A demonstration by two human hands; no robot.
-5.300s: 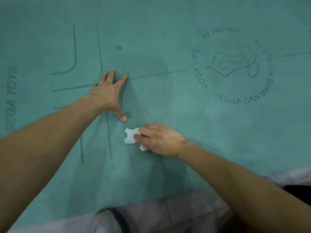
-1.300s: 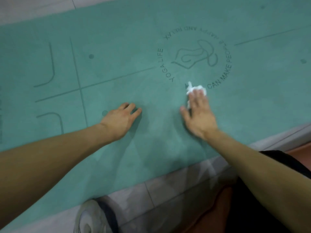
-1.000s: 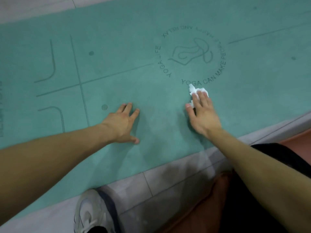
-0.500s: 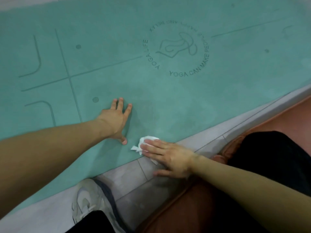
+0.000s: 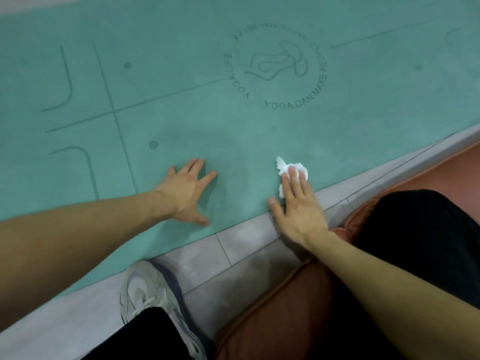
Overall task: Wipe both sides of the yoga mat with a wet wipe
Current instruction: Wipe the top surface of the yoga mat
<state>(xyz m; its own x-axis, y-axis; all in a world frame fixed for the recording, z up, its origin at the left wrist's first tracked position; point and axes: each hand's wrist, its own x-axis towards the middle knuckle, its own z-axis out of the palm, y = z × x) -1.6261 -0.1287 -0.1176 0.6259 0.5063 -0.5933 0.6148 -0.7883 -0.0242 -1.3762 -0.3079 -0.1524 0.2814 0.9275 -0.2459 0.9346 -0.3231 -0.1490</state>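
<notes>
Head view: right hand flat on wet wipe

My right hand now lies farther up the yoga mat than half a second ago, fingers pointing away from me instead of across the near edge. The wet wipe under my fingertips now sits just inside that edge. My left hand now spreads its fingers wider, thumb extended toward the edge.
</notes>
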